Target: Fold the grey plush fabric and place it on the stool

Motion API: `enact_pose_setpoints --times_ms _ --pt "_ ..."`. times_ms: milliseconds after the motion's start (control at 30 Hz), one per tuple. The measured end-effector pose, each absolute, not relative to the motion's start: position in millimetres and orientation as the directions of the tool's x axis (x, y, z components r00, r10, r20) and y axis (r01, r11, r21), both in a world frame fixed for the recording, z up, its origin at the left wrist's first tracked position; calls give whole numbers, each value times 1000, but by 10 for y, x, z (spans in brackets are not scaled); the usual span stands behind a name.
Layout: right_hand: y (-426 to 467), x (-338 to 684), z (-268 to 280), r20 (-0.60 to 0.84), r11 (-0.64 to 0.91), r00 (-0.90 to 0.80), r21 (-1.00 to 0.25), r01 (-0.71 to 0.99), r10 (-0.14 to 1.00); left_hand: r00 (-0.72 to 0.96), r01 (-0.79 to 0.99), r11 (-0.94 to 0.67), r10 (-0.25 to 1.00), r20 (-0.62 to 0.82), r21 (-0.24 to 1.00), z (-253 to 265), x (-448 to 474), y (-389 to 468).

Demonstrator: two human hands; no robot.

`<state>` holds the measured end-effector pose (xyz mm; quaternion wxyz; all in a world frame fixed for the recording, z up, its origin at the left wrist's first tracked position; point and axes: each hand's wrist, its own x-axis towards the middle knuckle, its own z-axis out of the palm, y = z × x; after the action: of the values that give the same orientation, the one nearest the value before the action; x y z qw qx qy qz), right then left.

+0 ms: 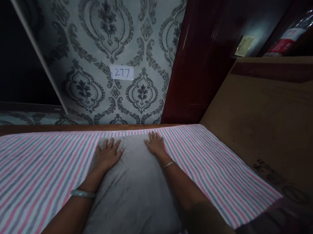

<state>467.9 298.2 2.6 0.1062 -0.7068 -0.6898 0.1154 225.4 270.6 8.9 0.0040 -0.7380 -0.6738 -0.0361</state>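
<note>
A grey pillow (134, 190) lies on a bed covered by a pink, grey and white striped sheet (31, 166). My left hand (108, 154) rests flat on the pillow's far left corner, fingers spread. My right hand (154, 144) lies flat on the pillow's far right corner, fingers apart, touching the sheet beyond. Neither hand grips anything. A pale bangle sits on my left wrist and a thin bracelet on my right.
Patterned damask wallpaper (103, 39) stands behind the bed, with a small label reading 277 (121, 73). A dark red door or panel (199, 63) is at the right. A brown wooden board (267, 120) flanks the bed's right side. A bottle (288, 36) stands above it.
</note>
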Motion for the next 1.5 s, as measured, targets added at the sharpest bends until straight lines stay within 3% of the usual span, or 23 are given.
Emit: enact_pose_setpoints --times_ms 100,300,367,433,533,667,833,933,1000,1133,1200,1400,1500 --pt "2936 4975 1 -49 -113 103 -329 938 994 93 994 -95 995 42 58 122 2266 2714" --pt "2585 5004 137 -46 -170 164 -250 953 985 99 994 -101 994 53 39 157 2314 2670" --pt "2363 4798 180 32 -61 70 -231 971 997 97 994 -99 994 48 39 172 2328 2650" --pt "2099 4547 178 88 155 -139 -227 961 986 108 993 -110 992 67 37 189 2339 2618" --pt "1747 4325 107 70 353 -347 -249 902 935 149 987 -154 980 130 34 221 2345 2542" --pt "1545 4613 20 -14 195 -204 -236 952 979 205 977 -211 967 150 29 271 2349 2460" --pt "1356 5202 65 -78 -5 -14 -242 970 997 280 958 -282 958 62 43 369 2369 2470" --pt "1137 5192 148 -43 -23 15 -215 976 999 315 948 -312 948 -43 53 433 2386 2326" --pt "970 5027 168 21 47 -43 -216 975 999 377 926 -374 922 -90 51 425 2384 2065" --pt "646 4674 44 101 314 -297 -266 912 949 596 801 -596 803 23 45 193 2293 1312" --pt "525 4638 -52 116 354 -335 -277 893 935 635 767 -641 765 108 31 23 2207 1017" --pt "377 5076 -270 110 176 -150 -286 942 983 604 785 -619 765 223 -4 -209 1950 851" --pt "301 5354 -438 186 144 -88 -314 938 979 597 783 -622 759 261 15 -233 1701 840"
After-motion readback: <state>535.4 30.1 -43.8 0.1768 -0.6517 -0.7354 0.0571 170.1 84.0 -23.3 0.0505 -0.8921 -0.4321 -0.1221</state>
